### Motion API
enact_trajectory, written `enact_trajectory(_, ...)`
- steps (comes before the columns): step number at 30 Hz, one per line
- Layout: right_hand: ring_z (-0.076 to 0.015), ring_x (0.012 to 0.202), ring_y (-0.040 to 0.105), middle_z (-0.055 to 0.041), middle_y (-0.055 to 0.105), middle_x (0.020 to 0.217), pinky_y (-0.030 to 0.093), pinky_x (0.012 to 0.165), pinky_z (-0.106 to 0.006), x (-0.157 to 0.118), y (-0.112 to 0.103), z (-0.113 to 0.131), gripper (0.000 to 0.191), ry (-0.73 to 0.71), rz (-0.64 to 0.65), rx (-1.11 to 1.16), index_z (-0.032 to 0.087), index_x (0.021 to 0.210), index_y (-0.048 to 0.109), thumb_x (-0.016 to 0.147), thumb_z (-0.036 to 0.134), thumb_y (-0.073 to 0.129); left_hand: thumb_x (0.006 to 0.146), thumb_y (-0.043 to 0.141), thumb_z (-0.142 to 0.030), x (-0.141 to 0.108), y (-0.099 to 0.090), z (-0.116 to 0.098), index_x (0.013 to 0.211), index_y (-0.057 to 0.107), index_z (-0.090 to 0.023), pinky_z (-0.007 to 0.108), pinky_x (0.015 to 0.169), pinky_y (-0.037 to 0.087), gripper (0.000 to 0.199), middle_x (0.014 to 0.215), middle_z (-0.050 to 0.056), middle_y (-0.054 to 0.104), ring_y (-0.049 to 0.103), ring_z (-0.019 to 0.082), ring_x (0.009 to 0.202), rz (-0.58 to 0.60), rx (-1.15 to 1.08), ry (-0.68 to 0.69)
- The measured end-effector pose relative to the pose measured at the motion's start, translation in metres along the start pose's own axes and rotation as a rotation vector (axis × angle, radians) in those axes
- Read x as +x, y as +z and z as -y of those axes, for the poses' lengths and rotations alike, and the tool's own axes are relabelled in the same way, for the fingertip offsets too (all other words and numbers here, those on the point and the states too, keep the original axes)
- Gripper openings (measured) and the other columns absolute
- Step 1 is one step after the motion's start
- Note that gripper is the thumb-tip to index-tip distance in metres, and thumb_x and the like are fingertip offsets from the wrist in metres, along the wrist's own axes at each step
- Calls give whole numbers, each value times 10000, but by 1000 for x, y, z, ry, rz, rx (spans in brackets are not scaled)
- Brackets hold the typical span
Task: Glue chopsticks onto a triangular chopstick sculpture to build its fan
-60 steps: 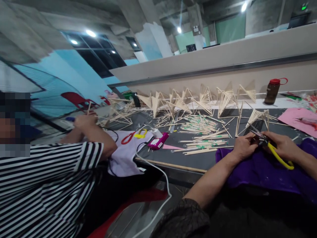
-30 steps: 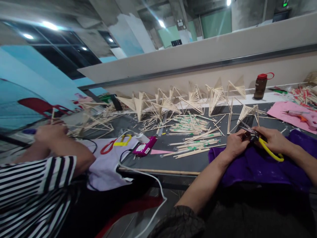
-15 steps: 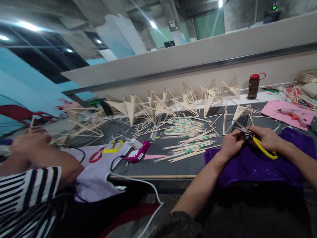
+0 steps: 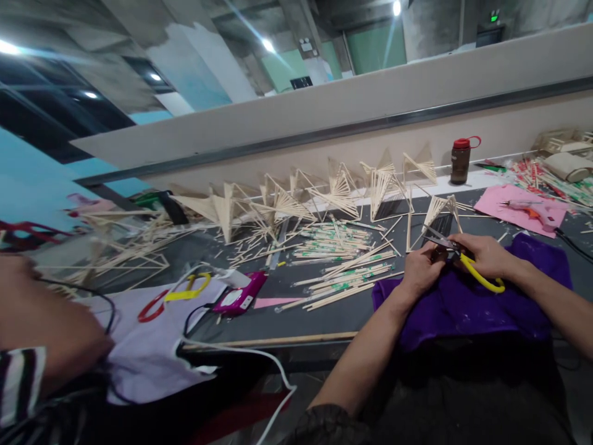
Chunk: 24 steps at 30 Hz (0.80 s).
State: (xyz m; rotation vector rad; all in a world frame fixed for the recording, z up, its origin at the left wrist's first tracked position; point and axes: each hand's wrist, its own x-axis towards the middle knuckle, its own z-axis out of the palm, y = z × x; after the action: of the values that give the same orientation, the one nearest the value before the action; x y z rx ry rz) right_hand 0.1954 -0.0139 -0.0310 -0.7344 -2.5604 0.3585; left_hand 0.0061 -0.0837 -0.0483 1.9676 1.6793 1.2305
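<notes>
My right hand (image 4: pixel 486 254) is wrapped round a pair of scissors (image 4: pixel 482 278) with yellow handles, whose metal blades point up and left. Close beside it, right by the blades, my left hand (image 4: pixel 420 270) is closed with its fingers pinched together; what they hold is hidden. Both hands are above a purple cloth (image 4: pixel 467 315) at the table's near edge. Just beyond them stands a small folded fan-like frame of thin wooden sticks (image 4: pixel 434 212).
Wooden sticks (image 4: pixel 338 241), some in plastic wrappers, lie left of my hands, with stick models (image 4: pixel 340 191) behind. A brown bottle (image 4: pixel 460 164) and a pink glue gun (image 4: pixel 532 210) are on the right. A magenta box (image 4: pixel 243 293) and a co-worker's arm (image 4: pixel 50 321) are leftward.
The view has swung slightly right, so the scene sits further left. My hands and the scissors keep nearly the same pose. Less of the co-worker's arms shows.
</notes>
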Motion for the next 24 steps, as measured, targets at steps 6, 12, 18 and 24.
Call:
enact_trajectory(6,-234,900,685,-98,702,1113,515,763,-340,0,2,-3,451,-24,-27,-1,178,1216,565,800,353,576,826,585,-240,-1,-3,-4,1014,690,-204,250,657,496,218,820,18,739,662,158,696,-23,-146,9)
enact_trajectory(12,-229,890,679,-111,700,1095,508,757,-331,0,0,-3,455,-97,-68,-4,156,1208,564,796,347,582,848,595,-339,0,-8,-7,914,669,-188,236,650,492,181,796,22,719,647,138,683,-115,-338,17)
enact_trajectory(18,-213,827,658,-100,695,1012,485,713,-311,1,-5,1,471,-138,-83,-29,149,1192,568,798,405,602,828,623,-410,1,-9,-6,869,666,-191,221,562,458,226,655,-11,670,589,114,549,-121,-407,-2)
enact_trajectory(24,-242,912,652,-110,682,1054,483,754,-331,3,-6,-1,577,-150,-83,-49,163,1241,546,776,490,642,846,597,-378,1,-14,-8,831,669,-197,217,558,453,195,625,-19,664,597,115,535,-128,-355,-6)
